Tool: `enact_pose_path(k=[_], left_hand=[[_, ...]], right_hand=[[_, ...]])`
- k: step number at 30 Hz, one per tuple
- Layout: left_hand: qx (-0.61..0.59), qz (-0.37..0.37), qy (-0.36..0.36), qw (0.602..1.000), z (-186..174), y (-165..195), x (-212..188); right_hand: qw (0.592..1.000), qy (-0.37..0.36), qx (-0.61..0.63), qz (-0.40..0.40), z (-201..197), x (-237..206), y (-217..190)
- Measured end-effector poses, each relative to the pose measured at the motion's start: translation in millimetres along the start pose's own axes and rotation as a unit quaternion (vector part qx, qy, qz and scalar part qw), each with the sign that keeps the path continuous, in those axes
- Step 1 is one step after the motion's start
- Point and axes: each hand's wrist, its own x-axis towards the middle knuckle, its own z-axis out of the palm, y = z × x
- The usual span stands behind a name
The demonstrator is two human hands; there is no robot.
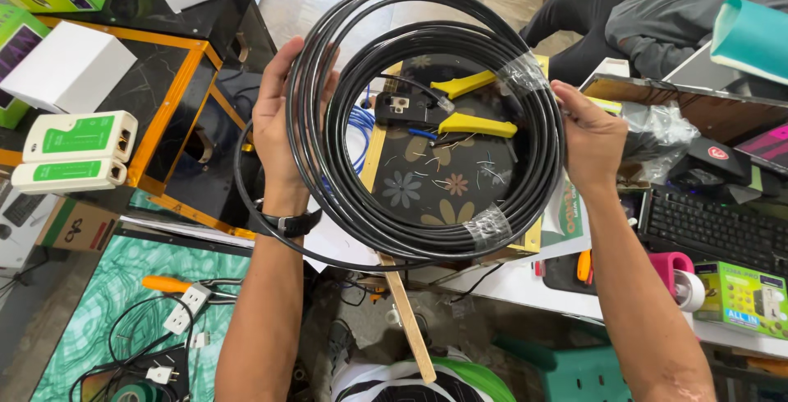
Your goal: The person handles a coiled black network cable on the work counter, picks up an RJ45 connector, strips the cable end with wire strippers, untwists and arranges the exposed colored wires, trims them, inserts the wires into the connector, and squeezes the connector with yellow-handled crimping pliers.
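Two bare forearms, no sleeves showing anywhere along them. Left hand (279, 123): no rings seen. A black wristwatch (289, 223) with a dark strap sits snug on the left wrist; the watch face is turned away and cannot be read. Right hand (593, 138): no rings, wrist bare, no band. Nails short. Near bottom edge, a white, black and green garment (410, 381) covers the person's torso.
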Motion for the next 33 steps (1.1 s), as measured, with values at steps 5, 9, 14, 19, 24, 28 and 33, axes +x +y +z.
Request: enact_pose_path(k=[5,9,14,19,24,28,33], left_hand=[[0.222,0.022,0.088,0.971,-24,-8,7],[0.496,-0.051,0.132,0.857,-34,6,7],[0.630,0.015,0.078,0.773,-31,24,7],[0.630,0.104,0.047,0.768,-30,34,6],[0.668,0.202,0.040,0.715,-39,34,5],[0.712,0.237,0.061,0.658,-54,40,4],[0.738,0.198,0.049,0.643,-69,44,-3]], right_hand=[[0.982,0.034,0.152,0.103,-4,11,3],[0.963,-0.039,0.171,0.206,-8,22,-5],[0.931,-0.152,-0.246,0.222,4,31,-39],[0.959,-0.119,-0.101,0.237,23,28,-44],[0.984,-0.066,-0.016,0.162,24,20,-36],[0.993,-0.034,0.013,0.116,15,17,-37],[0.991,-0.005,0.071,0.116,11,17,-37]])
